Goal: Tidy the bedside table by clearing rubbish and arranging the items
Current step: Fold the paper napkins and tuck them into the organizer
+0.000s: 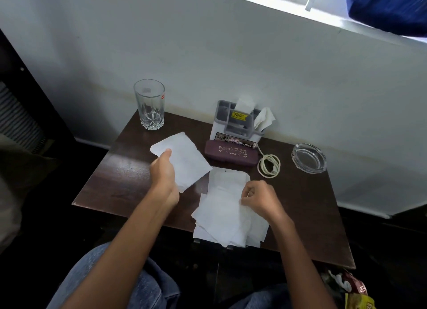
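Tabletop (126,170): left hand (163,170) grips tissue (188,161), right hand (260,197) pinches pile (221,218).

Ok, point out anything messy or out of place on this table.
Loose tissue sheets lie in a ragged pile hanging over the front edge of the table, the right hand pinching one. The left hand holds another sheet. A crumpled tissue sticks out of the grey organiser. Nothing looks spilled or broken.

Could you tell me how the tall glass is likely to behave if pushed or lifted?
The glass stands tall and narrow near the table corner, so a high push may tip it. It looks empty, so probably light. Smooth clear walls suggest it is slippery and breakable.
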### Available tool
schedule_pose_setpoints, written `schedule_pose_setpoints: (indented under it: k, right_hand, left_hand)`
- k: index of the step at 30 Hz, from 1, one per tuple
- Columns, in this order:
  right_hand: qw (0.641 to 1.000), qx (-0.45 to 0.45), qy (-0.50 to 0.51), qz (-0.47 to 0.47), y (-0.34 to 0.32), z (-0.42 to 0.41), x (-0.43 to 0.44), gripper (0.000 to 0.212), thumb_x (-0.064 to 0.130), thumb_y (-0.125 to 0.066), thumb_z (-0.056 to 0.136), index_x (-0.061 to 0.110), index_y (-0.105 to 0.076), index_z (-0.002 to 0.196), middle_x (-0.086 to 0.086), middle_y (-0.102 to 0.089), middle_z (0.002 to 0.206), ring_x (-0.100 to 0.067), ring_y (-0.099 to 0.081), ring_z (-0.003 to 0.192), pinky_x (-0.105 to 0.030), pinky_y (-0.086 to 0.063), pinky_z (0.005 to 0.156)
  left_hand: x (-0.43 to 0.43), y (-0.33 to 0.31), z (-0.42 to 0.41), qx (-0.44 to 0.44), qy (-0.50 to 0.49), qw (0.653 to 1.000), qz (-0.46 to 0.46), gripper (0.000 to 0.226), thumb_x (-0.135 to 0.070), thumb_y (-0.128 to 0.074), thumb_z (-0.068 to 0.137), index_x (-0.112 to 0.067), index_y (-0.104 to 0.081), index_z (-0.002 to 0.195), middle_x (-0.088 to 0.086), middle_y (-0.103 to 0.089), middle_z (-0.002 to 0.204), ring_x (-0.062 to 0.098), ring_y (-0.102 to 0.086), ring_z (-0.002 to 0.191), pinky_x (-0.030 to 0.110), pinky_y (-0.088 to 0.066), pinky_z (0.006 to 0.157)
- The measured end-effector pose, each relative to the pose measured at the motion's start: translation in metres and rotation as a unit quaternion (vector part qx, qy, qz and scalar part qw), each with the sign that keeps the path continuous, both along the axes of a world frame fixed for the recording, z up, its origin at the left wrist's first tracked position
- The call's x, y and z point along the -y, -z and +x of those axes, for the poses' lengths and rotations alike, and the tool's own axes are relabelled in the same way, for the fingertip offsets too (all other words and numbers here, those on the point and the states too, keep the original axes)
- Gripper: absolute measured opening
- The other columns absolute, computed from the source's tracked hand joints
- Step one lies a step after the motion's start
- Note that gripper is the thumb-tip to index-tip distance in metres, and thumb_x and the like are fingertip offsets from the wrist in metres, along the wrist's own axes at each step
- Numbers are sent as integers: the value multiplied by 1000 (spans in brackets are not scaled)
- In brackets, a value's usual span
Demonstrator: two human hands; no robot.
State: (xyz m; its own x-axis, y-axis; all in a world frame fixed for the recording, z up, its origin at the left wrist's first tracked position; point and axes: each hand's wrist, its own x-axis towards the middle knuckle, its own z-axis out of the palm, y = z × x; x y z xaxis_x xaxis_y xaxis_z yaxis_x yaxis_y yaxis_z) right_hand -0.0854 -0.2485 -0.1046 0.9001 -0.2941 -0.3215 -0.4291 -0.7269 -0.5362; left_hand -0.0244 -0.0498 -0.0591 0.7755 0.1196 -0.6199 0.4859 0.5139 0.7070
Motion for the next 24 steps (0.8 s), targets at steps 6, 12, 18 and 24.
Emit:
schedule_pose_setpoints:
  k: [6, 12, 18, 24]
  right_hand:
    - [1000, 3, 1, -2, -2, 0, 3, 8, 6, -59, 76, 11, -62, 71, 4, -59, 67, -15, -55, 68, -35, -45, 63]
    - [997, 72, 1, 3, -2, 5, -5, 8, 8, -60, 79, 15, -62, 79, 5, -57, 68, -13, -54, 68, -31, -44, 62]
    - [991, 109, -48, -60, 15, 13, -19, 12, 7, -60, 81, 14, -69, 79, -2, -56, 74, -21, -55, 79, -28, -42, 57]
    - [993, 107, -41, -20, 6, 12, -13, 14, 4, -57, 80, 14, -64, 72, 4, -58, 76, -17, -56, 77, -33, -48, 64]
  left_hand:
    - [1, 0, -1, -1, 14, 1000, -7, 11, -24, -47, 97, -15, -53, 100, 0, -62, 80, 18, -60, 71, 32, -49, 65]
    - [4, -3, -2, 3, 18, 1000, -9, 10, -22, -47, 97, -15, -54, 96, 0, -61, 78, 18, -59, 69, 31, -49, 64]
    - [4, -3, -3, 2, 40, 999, -11, 18, -22, -46, 97, -18, -53, 81, 0, -61, 79, 19, -59, 70, 33, -49, 70]
    - [3, -2, -3, 1, 61, 998, -13, 12, -24, -46, 97, -17, -54, 93, 1, -62, 80, 20, -61, 72, 36, -50, 74]
